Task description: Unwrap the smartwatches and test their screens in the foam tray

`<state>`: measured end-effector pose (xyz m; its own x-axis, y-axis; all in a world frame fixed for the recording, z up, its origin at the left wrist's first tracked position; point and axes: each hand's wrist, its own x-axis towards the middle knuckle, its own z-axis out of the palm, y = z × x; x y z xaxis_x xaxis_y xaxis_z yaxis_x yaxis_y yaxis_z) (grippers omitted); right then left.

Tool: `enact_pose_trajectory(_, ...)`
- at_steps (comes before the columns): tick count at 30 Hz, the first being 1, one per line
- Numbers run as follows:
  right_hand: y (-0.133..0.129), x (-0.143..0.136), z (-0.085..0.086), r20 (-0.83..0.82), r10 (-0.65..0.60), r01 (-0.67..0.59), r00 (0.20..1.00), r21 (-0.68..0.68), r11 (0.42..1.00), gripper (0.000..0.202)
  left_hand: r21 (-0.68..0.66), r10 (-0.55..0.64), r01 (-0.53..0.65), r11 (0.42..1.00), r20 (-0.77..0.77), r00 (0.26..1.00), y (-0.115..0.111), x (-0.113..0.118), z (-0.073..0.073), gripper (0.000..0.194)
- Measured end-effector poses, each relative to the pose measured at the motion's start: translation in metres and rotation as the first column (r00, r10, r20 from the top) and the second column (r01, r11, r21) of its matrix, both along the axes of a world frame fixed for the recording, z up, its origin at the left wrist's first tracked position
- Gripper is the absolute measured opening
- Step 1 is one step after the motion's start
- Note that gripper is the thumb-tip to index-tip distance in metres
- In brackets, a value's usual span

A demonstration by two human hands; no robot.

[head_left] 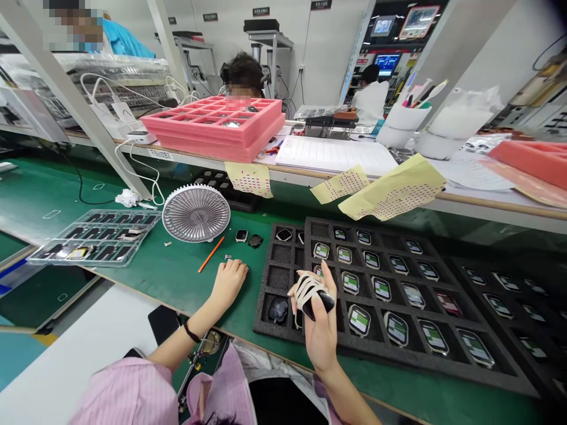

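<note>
My right hand point(321, 321) is closed around a dark, rounded device wrapped in white bands point(308, 289), held above the left part of a black foam tray point(283, 230). My left hand point(230, 280) rests on the green bench top point(186, 289), its fingers curled down beside a tiny part point(228, 257); whether they hold anything is hidden. An orange stick point(211, 254) lies left of that hand. Beyond it are a small square watch point(241, 236) and a dark round piece point(255, 241). Several watches point(359, 320) sit in the foam compartments.
A round fan point(196, 213) stands behind my left hand, next to a clear tray point(153, 219) of dark parts. A shelf edge point(292, 175) with hanging yellow sheets point(392, 189) crosses above the bench. Pink foam trays point(212, 139) rest on it. People sit beyond.
</note>
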<state>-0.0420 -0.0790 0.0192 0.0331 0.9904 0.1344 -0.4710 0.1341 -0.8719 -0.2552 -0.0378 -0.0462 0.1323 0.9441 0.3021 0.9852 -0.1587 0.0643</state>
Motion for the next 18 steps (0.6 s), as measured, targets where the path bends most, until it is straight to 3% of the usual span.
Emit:
enact_pose_trajectory(4, 0.004, 0.004, 0.013, -0.122, 0.135, -0.151, 0.983, -0.129, 0.98, 0.061, -0.008, -0.063, 0.063, 0.998, 0.0, 0.998, 0.006, -0.002, 0.004, 0.023)
enact_pose_trajectory(7, 0.012, 0.011, 0.021, -0.267, 0.297, -0.364, 0.917, -0.254, 0.896, 0.056, 0.026, -0.184, 0.183, 0.983, 0.124, 0.975, 0.004, 0.001, 0.03, 0.023)
enact_pose_trajectory(10, 0.021, 0.017, 0.022, -0.388, 0.49, -0.61, 0.78, -0.3, 0.734, 0.053, 0.152, -0.416, 0.388, 0.909, 0.378, 0.827, -0.005, 0.013, 0.073, 0.02)
enact_pose_trajectory(13, 0.024, 0.019, 0.019, -0.452, 0.616, -0.757, 0.645, -0.27, 0.595, 0.045, 0.199, -0.608, 0.603, 0.772, 0.505, 0.612, -0.015, 0.029, 0.109, 0.016)
enact_pose_trajectory(15, 0.023, 0.019, 0.018, -0.459, 0.67, -0.808, 0.584, -0.251, 0.533, 0.038, 0.197, -0.669, 0.686, 0.7, 0.517, 0.534, -0.017, 0.037, 0.121, 0.016)
enact_pose_trajectory(18, 0.02, 0.019, 0.017, -0.451, 0.718, -0.846, 0.53, -0.226, 0.482, 0.035, 0.168, -0.705, 0.737, 0.655, 0.488, 0.515, -0.016, 0.042, 0.123, 0.019)
